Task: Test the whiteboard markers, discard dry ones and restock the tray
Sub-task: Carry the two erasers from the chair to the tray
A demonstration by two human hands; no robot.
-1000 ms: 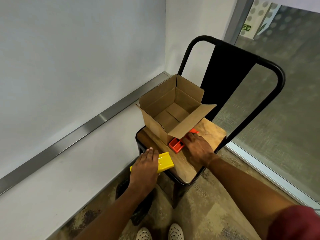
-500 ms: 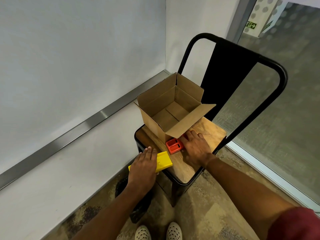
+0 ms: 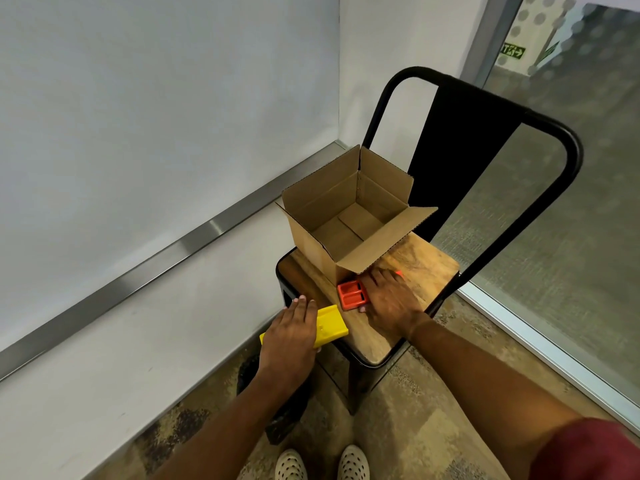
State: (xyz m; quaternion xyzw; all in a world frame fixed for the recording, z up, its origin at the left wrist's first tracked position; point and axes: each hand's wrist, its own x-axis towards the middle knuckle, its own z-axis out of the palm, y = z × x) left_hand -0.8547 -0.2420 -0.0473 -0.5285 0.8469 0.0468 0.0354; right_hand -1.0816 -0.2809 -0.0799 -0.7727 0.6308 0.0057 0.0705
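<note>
wooden chair seat (image 3: 420, 268) by white wall (image 3: 145, 116) holds cardboard box (image 3: 346, 223)

Matt corrugated cardboard box (image 3: 349, 216); grained wooden seat (image 3: 420, 268); smooth glossy plastic yellow tray (image 3: 330, 326); brushed-metal wall rail (image 3: 194, 237).

Only one sign (image 3: 512, 50) shows: a small green plate on the far wall beyond the glass, upper right. It bears pale markings, among them what looks like an arrow pointing right; the rest is too small and blurred to read. No lettering, brand, label or number can be made out on the box (image 3: 349, 216), the orange tray (image 3: 351, 295), the yellow tray (image 3: 88, 327) or the chair (image 3: 485, 140).
</note>
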